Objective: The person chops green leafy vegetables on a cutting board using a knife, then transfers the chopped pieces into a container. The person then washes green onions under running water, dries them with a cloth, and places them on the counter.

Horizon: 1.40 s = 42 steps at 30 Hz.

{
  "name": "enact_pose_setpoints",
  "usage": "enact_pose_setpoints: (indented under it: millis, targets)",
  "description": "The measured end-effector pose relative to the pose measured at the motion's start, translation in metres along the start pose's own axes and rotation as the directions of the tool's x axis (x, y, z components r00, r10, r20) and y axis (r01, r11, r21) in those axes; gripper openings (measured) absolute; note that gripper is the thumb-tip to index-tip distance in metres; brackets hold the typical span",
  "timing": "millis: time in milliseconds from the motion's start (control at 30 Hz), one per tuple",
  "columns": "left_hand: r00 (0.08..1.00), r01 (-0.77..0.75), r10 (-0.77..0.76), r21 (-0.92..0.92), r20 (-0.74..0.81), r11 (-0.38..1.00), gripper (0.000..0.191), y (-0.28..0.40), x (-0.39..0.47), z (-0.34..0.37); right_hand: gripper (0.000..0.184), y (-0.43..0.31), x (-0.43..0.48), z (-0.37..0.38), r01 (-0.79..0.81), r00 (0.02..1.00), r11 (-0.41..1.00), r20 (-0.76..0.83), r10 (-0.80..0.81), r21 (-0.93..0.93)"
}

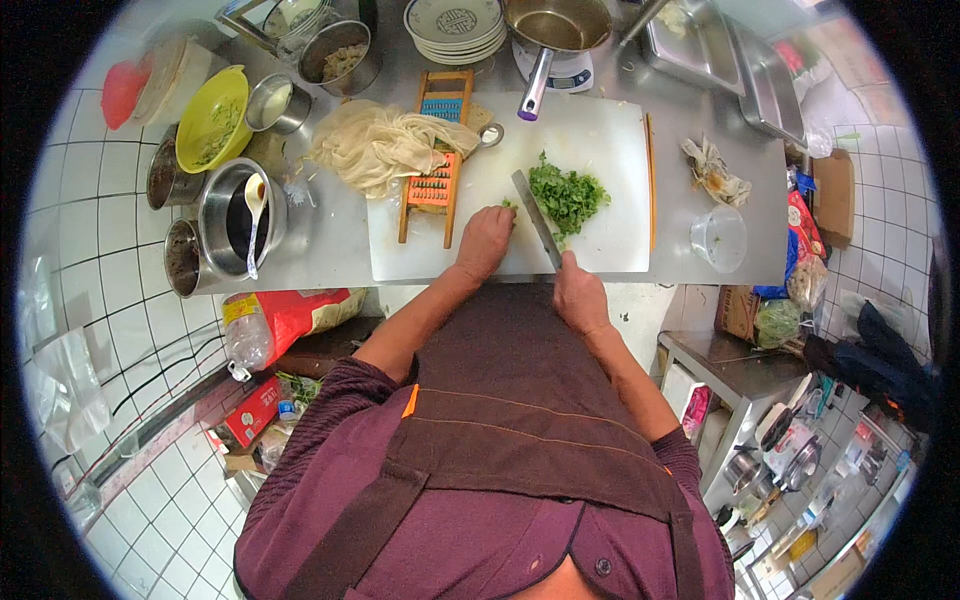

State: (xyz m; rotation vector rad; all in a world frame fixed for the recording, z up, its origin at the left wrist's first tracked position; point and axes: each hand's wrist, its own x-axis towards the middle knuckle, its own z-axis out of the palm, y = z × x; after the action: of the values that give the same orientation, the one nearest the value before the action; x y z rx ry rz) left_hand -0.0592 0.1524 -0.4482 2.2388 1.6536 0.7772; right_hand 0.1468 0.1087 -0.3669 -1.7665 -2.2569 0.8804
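My right hand (581,294) grips the handle of a kitchen knife (537,219), whose blade slants up and left over a white cutting board (600,150). Chopped leafy greens (568,196) lie in a heap against the blade's right side. To the left of the blade, my left hand (486,238) rests on the board with its fingers curled down over a small bit of green (510,204); most of what is under the fingers is hidden. A wooden-framed grater (431,178) lies on the board's left part, partly covered by a crumpled beige cloth (382,146).
Chopsticks (650,180) lie along the board's right edge. Right of them are a crumpled wrapper (716,171) and a clear plastic tub (718,240). A steel bowl of dark liquid (238,217) stands left. Behind are stacked plates (455,22) and a pan (559,22) on a scale (571,79).
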Motion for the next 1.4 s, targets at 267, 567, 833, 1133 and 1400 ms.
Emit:
enact_pose_setpoints:
  millis: [267, 567, 833, 1133, 1400]
  targets:
    - [0.997, 0.061, -0.063, 0.055, 0.044, 0.997, 0.014, 0.002, -0.009, -0.018, 0.016, 0.009, 0.004, 0.006, -0.015, 0.999, 1.000, 0.030, 0.016, -0.021]
    - [0.998, -0.021, 0.024, 0.045, -0.052, 0.999, 0.005, -0.002, 0.003, 0.006, 0.016, 0.002, -0.003, -0.009, -0.013, 0.997, 1.000, -0.081, 0.013, 0.008]
    - [0.999, -0.007, 0.010, 0.050, -0.050, 0.999, 0.004, -0.002, 0.003, 0.005, 0.014, -0.001, 0.005, -0.007, -0.027, 0.999, 0.997, -0.038, 0.025, -0.070]
    - [0.999, -0.006, 0.007, 0.015, -0.052, 1.000, 0.004, -0.002, 0.002, 0.002, 0.013, 0.003, 0.004, -0.004, 0.001, 1.000, 0.997, -0.006, -0.001, -0.071]
    - [0.998, 0.058, -0.061, -0.117, -0.025, 0.991, 0.009, -0.006, -0.001, -0.001, 0.014, 0.004, 0.003, -0.004, -0.017, 0.998, 0.999, 0.057, 0.019, -0.051]
